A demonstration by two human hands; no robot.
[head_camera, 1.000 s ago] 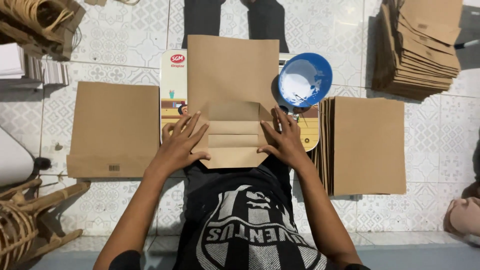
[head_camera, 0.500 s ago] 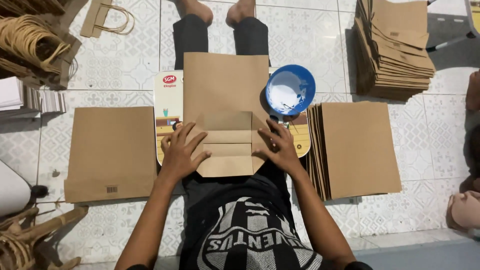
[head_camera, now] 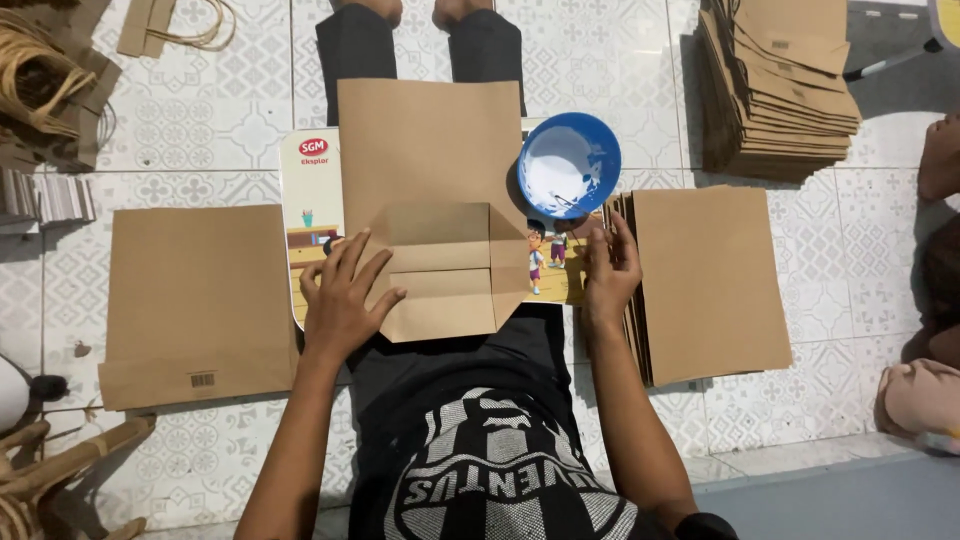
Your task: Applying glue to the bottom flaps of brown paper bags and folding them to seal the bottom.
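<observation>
A brown paper bag [head_camera: 430, 160] lies flat on a printed board [head_camera: 312, 200] across my lap, its bottom end folded into flaps [head_camera: 445, 272]. My left hand [head_camera: 342, 298] presses flat on the left side of that folded end, fingers spread. My right hand [head_camera: 608, 268] has left the bag and hovers at the left edge of a stack of flat brown bags [head_camera: 705, 280], fingers apart and holding nothing. A blue bowl [head_camera: 568, 165] with white paste sits just above my right hand.
A single flat bag [head_camera: 195, 300] lies on the tiled floor at the left. A taller pile of folded bags [head_camera: 785, 85] stands at the back right. Bundles of cord handles [head_camera: 40, 75] sit at the back left. Another person's limb [head_camera: 925, 395] shows at the right edge.
My right hand lifted off the bag's folded end and moved right to the stack's edge. The left hand stayed pressing on the fold. The camera view shifted slightly.
</observation>
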